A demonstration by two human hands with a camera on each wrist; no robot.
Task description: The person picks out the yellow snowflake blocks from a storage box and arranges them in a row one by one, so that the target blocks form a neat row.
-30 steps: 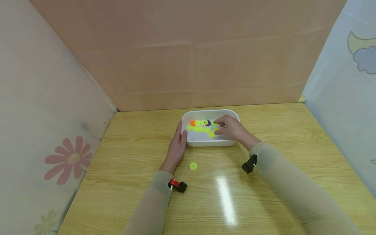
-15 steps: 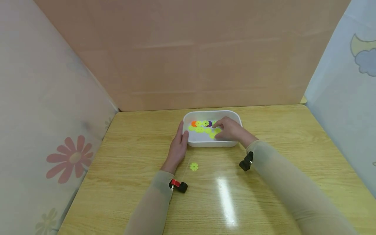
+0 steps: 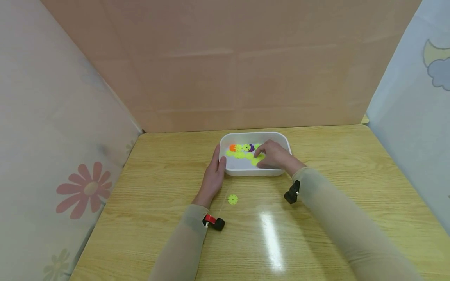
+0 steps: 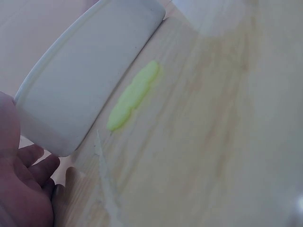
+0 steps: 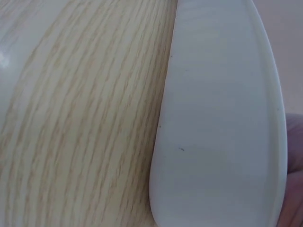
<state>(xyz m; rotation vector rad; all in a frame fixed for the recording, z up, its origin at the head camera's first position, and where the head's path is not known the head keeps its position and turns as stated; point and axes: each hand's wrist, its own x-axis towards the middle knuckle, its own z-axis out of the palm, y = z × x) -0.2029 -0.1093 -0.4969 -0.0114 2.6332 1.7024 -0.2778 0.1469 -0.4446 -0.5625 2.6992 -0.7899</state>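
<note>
In the head view a white plastic tray stands on the table with several notched flower-shaped discs in it. They are mostly yellow-green, with an orange disc and a purple disc in the back row. My left hand holds the tray's left wall, thumb at the rim and fingers along the outside. My right hand reaches over the front right rim, thumb and index finger bent down about the yellow-green discs; whether they pinch one is unclear. Another yellow-green disc lies on the table before the tray.
The wooden table ends at an upright tan panel behind the tray. Patterned sheets flank it, one with a pink flower on the left. Light glares off the table in front.
My right hand has lowered slightly toward the discs, its thumb and index finger drawing somewhat closer together. The left hand keeps its hold on the tray. The head view has shifted slightly.
</note>
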